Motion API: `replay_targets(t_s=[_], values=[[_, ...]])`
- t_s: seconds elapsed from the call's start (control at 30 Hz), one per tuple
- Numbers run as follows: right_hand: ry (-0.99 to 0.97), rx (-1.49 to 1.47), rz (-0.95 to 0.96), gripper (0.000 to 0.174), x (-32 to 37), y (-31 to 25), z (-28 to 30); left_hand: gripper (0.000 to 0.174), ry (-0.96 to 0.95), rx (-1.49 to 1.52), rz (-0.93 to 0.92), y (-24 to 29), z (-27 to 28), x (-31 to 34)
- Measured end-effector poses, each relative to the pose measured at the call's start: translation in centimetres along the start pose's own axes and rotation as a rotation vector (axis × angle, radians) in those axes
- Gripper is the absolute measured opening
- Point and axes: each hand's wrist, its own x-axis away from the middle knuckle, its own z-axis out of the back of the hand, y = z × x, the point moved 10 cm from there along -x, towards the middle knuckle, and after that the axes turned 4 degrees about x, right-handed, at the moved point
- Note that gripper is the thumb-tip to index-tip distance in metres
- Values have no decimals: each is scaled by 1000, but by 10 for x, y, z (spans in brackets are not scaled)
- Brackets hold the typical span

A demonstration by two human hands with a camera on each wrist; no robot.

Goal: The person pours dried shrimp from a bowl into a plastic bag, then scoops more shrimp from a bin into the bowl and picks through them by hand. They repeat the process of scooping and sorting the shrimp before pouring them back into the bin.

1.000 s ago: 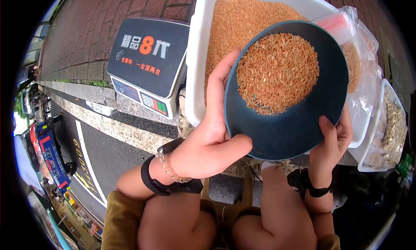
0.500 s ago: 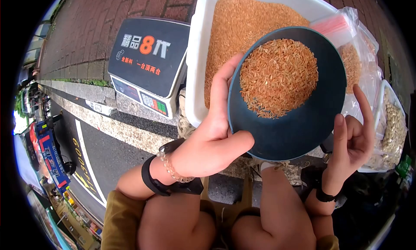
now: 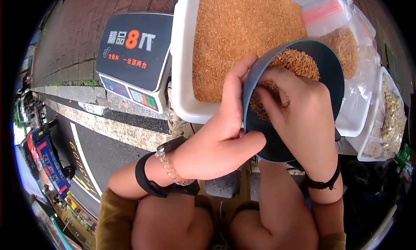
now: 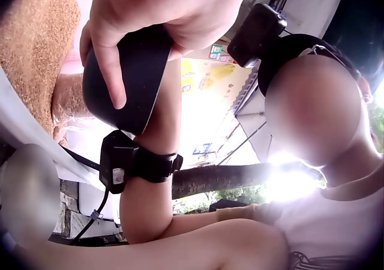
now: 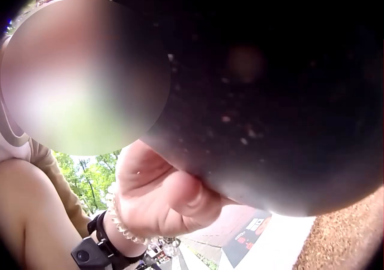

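A dark blue-green bowl [image 3: 334,83] is tilted over the front of a white tub, with reddish-brown grain [image 3: 299,61] inside. My left hand [image 3: 208,148] grips its left side, thumb at the near rim and fingers around the outside. In the left wrist view, that hand [image 4: 150,12] wraps the dark underside of the bowl [image 4: 141,69]. My right hand [image 3: 305,116] reaches into the bowl, its fingers curled at the grain and partly hiding it; thumb and index finger appear to pinch some. In the right wrist view, the bowl [image 5: 282,102] fills much of the picture.
Behind the bowl, the white tub [image 3: 182,68] holds more grain and clear plastic bags [image 3: 364,55]. A black-topped scale [image 3: 134,53] stands to its left. At the right is a smaller white tray [image 3: 367,152] of pale pieces. My knees are below.
The right hand has left the bowl's right rim, opened beside it, then moved left into the bowl. The bowl is more tilted and slightly lower, and the head view has shifted.
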Motion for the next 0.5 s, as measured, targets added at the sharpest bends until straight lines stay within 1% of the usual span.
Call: replay_targets(t_s=[0.1, 0.23, 0.33, 0.5], values=[[15, -1, 6, 18, -1, -2, 0, 87, -29, -16, -13, -1, 0, 1], [24, -23, 25, 19, 0, -3, -1, 87, -23, 23, 0, -2, 0, 2], [14, -30, 33, 19, -1, -2, -1, 87, -21, 16, -28, -2, 0, 2], [0, -36, 50, 19, 0, -3, -6, 87, -12, 68, 17, -4, 1, 3]])
